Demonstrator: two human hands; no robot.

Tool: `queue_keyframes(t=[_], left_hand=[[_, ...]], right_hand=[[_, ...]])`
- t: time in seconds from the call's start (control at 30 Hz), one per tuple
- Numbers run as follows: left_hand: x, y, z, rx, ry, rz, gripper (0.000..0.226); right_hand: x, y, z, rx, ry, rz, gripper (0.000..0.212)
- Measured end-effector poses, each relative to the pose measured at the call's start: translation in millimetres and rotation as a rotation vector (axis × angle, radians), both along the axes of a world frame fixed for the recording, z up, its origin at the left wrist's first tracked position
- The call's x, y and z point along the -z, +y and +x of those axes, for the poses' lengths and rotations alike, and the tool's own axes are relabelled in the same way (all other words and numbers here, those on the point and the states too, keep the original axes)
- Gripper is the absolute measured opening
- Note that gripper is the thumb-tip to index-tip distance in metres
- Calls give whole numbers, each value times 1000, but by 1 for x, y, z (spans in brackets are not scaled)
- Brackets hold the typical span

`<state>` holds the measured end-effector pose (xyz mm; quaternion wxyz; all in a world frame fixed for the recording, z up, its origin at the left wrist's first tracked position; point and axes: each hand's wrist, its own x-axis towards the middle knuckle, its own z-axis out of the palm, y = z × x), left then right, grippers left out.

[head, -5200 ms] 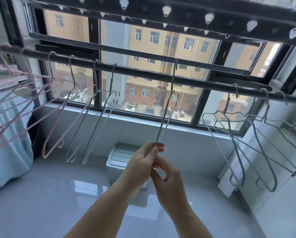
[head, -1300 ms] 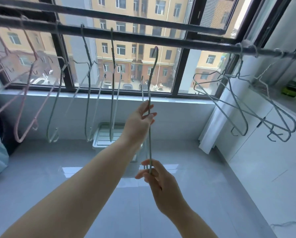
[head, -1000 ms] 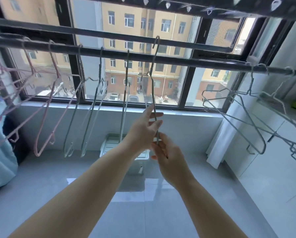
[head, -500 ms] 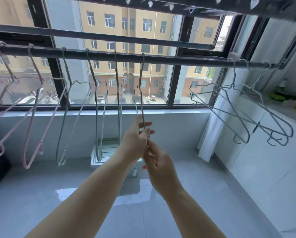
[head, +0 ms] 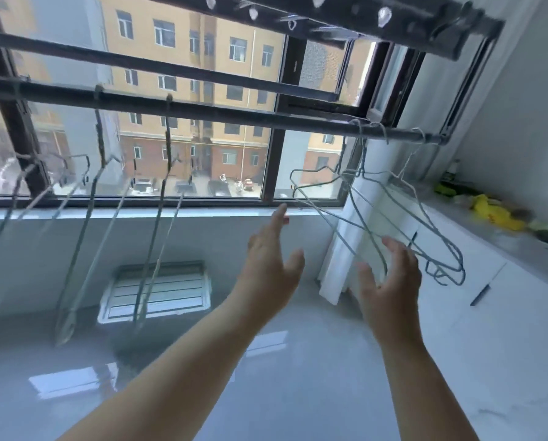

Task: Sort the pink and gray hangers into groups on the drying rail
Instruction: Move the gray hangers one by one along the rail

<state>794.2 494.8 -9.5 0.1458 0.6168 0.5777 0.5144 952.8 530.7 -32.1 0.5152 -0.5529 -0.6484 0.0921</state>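
Head view shows both hands raised, spread and holding nothing: the left hand [head: 272,259] is before the window sill, and the right hand [head: 390,281] is right by a bunch of gray hangers [head: 361,160] hooked at the right end of the drying rail [head: 234,114]; contact is unclear. Other gray hangers [head: 162,198] hang spaced out further left.

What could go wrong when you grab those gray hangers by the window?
The gray hangers at the right end of the rail overlap each other, so pulling one may snag the rest and knock them down. The left hand and right hand are open and close to them, so a wire tip could poke a finger.
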Motion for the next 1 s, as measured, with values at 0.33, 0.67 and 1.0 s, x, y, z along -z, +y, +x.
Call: queue_keyframes(t=[0.33, 0.67, 1.0], left_hand=[[35, 63, 87, 109, 13, -87, 45], [49, 59, 40, -194, -132, -160, 49], [93, 19, -44, -499, -99, -285, 57]], right_hand=[[29, 63, 48, -466, 192, -268, 27], [-3, 125, 7, -725, 460, -297, 22], [58, 128, 15, -652, 687, -528, 35]])
